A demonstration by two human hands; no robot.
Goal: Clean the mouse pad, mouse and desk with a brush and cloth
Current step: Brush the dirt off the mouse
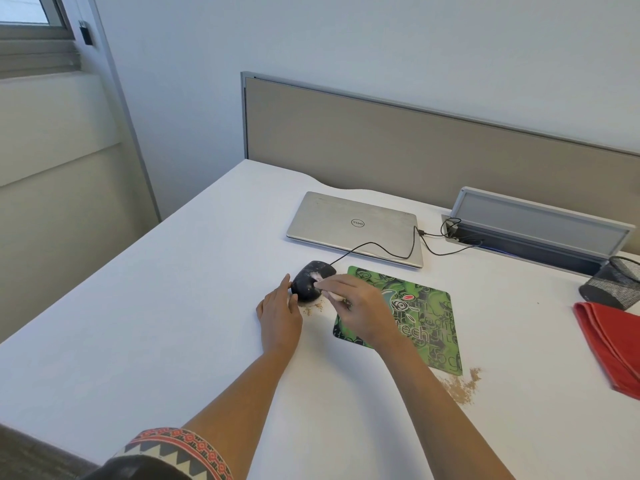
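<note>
Mouse [311, 282] sits off the mouse pad [426, 323], just left of its far-left corner, prob so grit falls on the surface [173, 323], not the pad. Left hand [280, 315], fingers straight, braces it vs sliding. Right hand [362, 308] grip curls round the brush [331, 294], bristles on the mouse's top. Cloth [609, 344] lies right of the pad, untouched, likely for wiping later

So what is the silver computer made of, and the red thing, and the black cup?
The laptop looks like brushed metal, maybe aluminium: silvery, matte, with faint scratches. The red cloth looks like soft fabric, since it lies in folded layers. The black cup seems to be wire mesh: you can see through its grid.
</note>
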